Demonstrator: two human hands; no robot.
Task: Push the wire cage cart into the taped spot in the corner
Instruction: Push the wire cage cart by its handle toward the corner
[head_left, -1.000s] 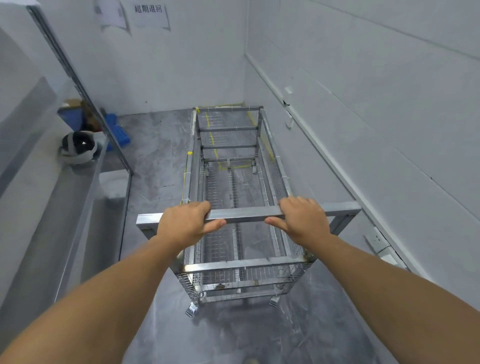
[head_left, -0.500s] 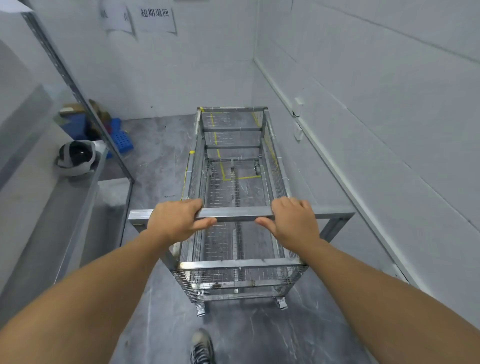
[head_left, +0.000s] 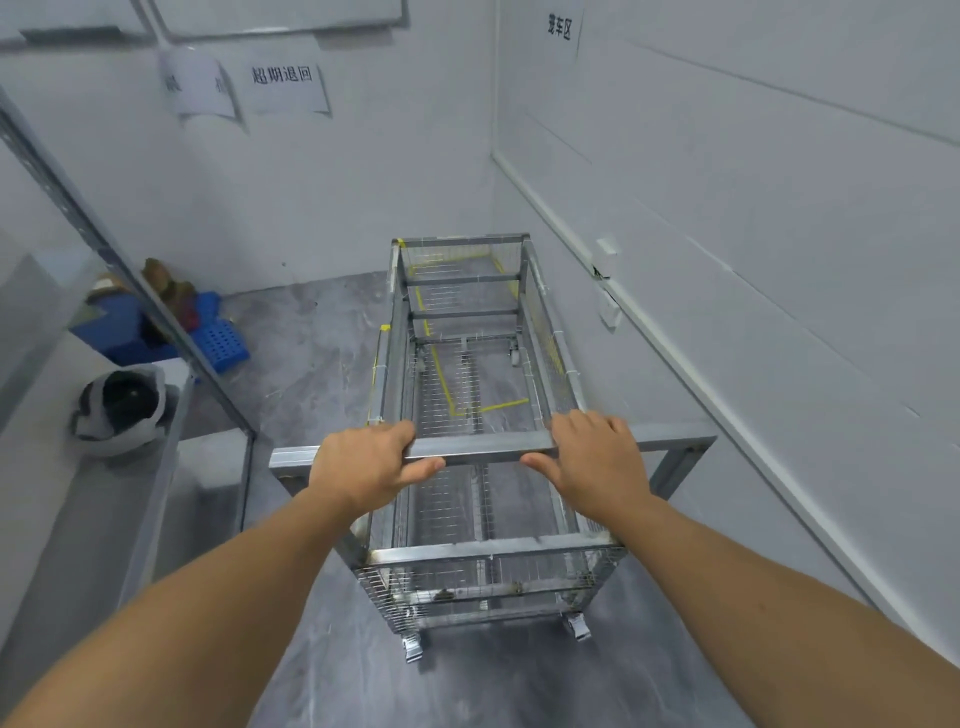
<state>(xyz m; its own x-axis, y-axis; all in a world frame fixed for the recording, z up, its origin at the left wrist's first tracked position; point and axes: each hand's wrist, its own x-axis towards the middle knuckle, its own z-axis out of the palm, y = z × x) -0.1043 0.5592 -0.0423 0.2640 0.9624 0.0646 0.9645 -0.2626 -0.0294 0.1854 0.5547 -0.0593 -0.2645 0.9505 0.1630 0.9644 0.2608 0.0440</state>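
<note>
A long wire cage cart (head_left: 483, 558) on small casters stands lengthwise along the right wall, its far end close to the corner. Both hands grip its metal handle bar (head_left: 480, 448): my left hand (head_left: 366, 467) left of the middle, my right hand (head_left: 597, 462) right of it, fingers curled over the bar. Yellow floor tape (head_left: 488, 406) outlining the spot shows through the mesh floor; its near corner lies under the cart's middle, and more tape shows at the far end.
The right wall (head_left: 753, 260) with a rail and sockets runs close beside the cart. A metal shelf rack (head_left: 156, 332) stands on the left with a bag (head_left: 119, 408) on it. Blue crates (head_left: 221, 343) sit in the far left corner. Paper signs hang on the back wall.
The cart has rolled forward toward the corner, over more of the yellow tape outline. Both hands kept their grip on the handle bar.
</note>
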